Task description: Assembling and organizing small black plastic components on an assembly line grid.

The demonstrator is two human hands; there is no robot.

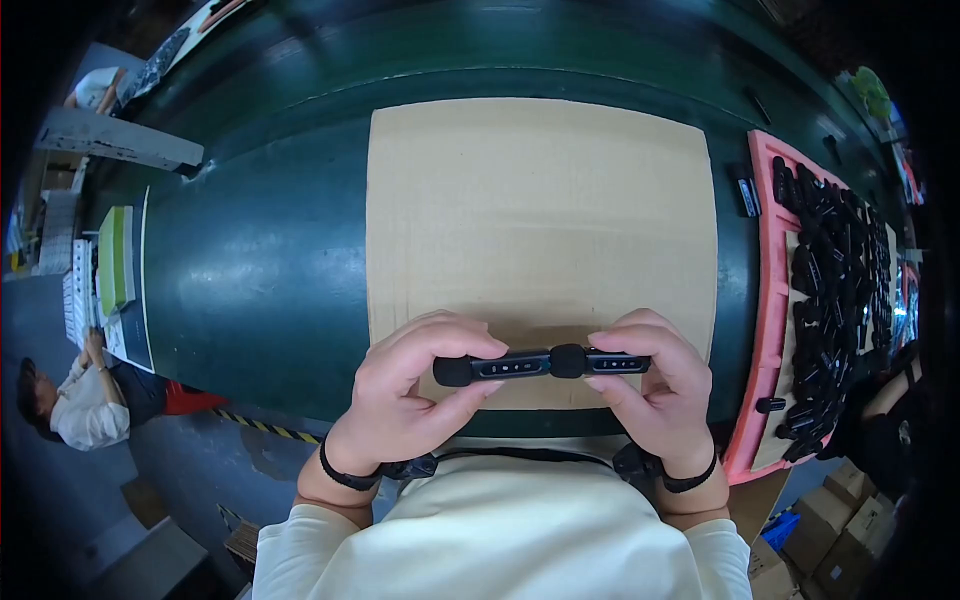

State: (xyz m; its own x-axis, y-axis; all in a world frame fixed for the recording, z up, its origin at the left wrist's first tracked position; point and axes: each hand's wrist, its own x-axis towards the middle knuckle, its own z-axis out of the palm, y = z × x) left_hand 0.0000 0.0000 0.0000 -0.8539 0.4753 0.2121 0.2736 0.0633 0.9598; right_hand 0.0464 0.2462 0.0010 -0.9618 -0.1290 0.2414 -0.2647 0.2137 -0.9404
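Two small black clip-on wireless microphones with rounded foam tips are held end to end over a cardboard sheet [540,200]. My left hand [405,385] pinches the left microphone [512,366] between thumb and forefinger, its foam tip toward my palm. Between the thumb and forefinger of my right hand [665,380] is the right microphone [615,364]. Its foam tip points left and meets the end of the other one, or nearly so. Small marks or lights show along the face of each.
At the right, a pink foam tray [765,330] bears a heap of black microphones [825,270]. A small dark device [748,197] lies beside it on the green table [260,270]. Far left, a person [90,400] sits near a green-and-white box [116,258]. Cardboard boxes [830,530] stand lower right.
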